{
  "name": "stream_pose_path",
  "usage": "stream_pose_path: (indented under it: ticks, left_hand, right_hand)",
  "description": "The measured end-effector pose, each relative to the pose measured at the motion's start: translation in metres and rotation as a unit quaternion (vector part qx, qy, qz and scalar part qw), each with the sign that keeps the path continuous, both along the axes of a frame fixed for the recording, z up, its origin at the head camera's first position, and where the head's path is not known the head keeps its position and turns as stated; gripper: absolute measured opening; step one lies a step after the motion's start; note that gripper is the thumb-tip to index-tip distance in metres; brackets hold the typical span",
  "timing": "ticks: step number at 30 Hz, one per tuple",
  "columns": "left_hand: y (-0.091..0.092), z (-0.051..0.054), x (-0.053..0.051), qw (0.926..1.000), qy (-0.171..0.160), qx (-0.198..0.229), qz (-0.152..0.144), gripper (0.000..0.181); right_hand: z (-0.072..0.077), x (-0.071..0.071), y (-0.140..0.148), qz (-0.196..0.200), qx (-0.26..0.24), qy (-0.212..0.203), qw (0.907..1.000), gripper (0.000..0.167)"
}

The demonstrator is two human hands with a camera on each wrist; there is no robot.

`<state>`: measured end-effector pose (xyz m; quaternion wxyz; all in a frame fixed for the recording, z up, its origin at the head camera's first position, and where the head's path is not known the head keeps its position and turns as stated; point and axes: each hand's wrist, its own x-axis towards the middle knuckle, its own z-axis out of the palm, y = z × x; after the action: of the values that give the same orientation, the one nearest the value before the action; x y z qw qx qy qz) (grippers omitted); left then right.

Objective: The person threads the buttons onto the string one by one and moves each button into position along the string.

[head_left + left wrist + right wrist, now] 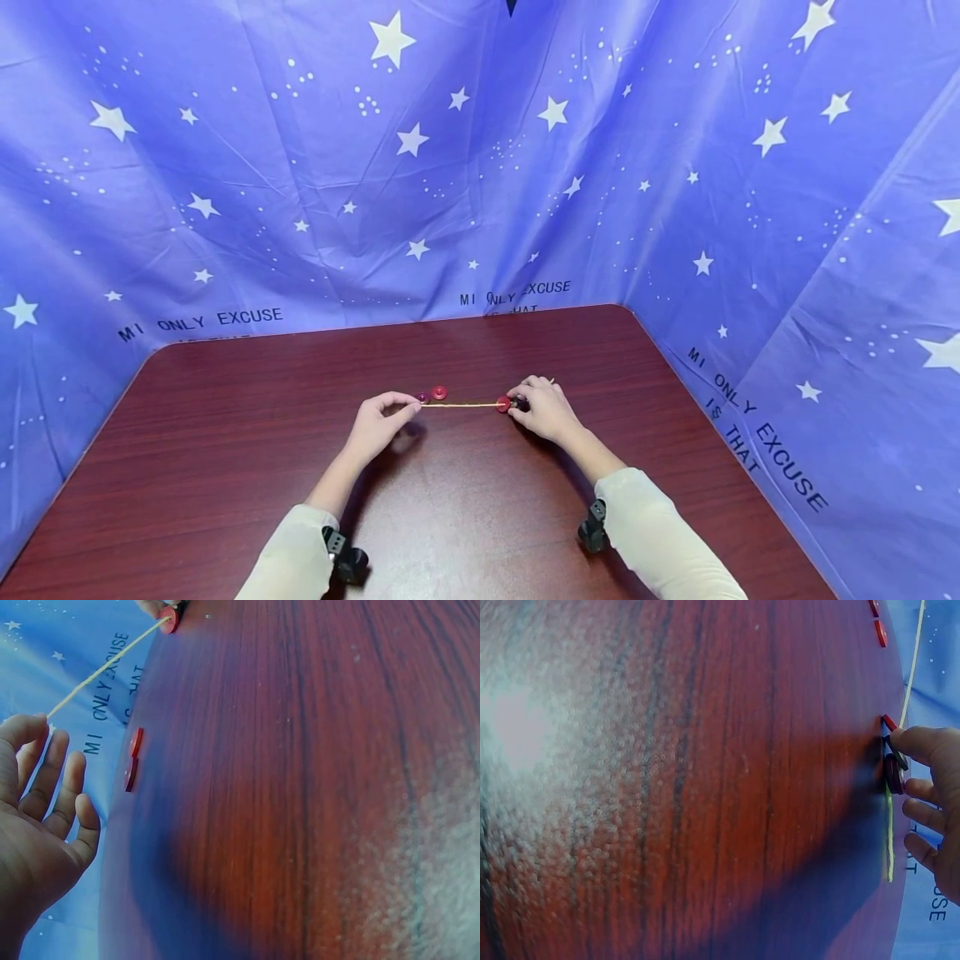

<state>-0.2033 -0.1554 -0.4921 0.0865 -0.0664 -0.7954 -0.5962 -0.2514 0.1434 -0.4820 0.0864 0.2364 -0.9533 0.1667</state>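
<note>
A yellow string runs taut between the two hands. My left hand pinches its left end between thumb and index finger; in the left wrist view the other fingers of that hand are loosely bent. The string passes to a red button beside my right hand. In the right wrist view, the right hand has its fingertips on dark buttons gathered on the string behind the red one. A short tail of string extends past them along the table.
Two loose buttons, one red and one dark red, lie on the table close to the left hand's fingertips. A blue cloth with white stars hangs behind and to the right of the table.
</note>
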Motion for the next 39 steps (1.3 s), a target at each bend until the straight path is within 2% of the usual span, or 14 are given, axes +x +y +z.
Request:
stream_pose_path:
  ticks: [8,15,19,21,24,27,29,36,39]
  left_hand:
    - [0.001,0.004,-0.001,0.9988,-0.049,-0.002,0.003,0.016]
    - [0.002,0.006,-0.001,0.9986,-0.054,0.002,0.002,0.016]
    - [0.004,0.009,0.0,0.9982,-0.059,0.007,0.003,0.017]
    - [0.005,0.013,0.001,0.998,-0.062,0.005,0.005,0.016]
    - [0.009,0.026,0.007,0.9984,-0.056,-0.005,0.003,0.016]
    - [0.012,0.037,0.012,0.9986,-0.051,-0.012,0.0,0.016]
    - [0.014,0.04,0.014,0.9987,-0.049,-0.013,-0.002,0.017]
    - [0.012,0.015,-0.001,0.9985,-0.054,-0.004,-0.001,0.018]
    - [0.013,0.012,-0.003,0.9988,-0.049,-0.005,-0.001,0.018]
  right_hand:
    - [-0.001,-0.002,0.0,-0.009,-0.023,0.0,0.9997,0.018]
    - [0.001,-0.002,-0.004,-0.015,-0.074,-0.004,0.9971,0.017]
    - [0.005,-0.003,-0.01,-0.014,-0.118,-0.024,0.9926,0.019]
    - [0.008,-0.003,-0.014,-0.009,-0.145,-0.039,0.9886,0.019]
    - [0.014,-0.003,-0.021,0.0,-0.173,-0.056,0.9833,0.019]
    - [0.019,-0.002,-0.028,0.012,-0.182,-0.06,0.9815,0.019]
    - [0.021,-0.001,-0.032,0.019,-0.178,-0.062,0.982,0.019]
    - [0.028,0.003,-0.046,0.041,-0.188,-0.056,0.9796,0.019]
    - [0.03,0.004,-0.054,0.054,-0.195,-0.052,0.978,0.019]
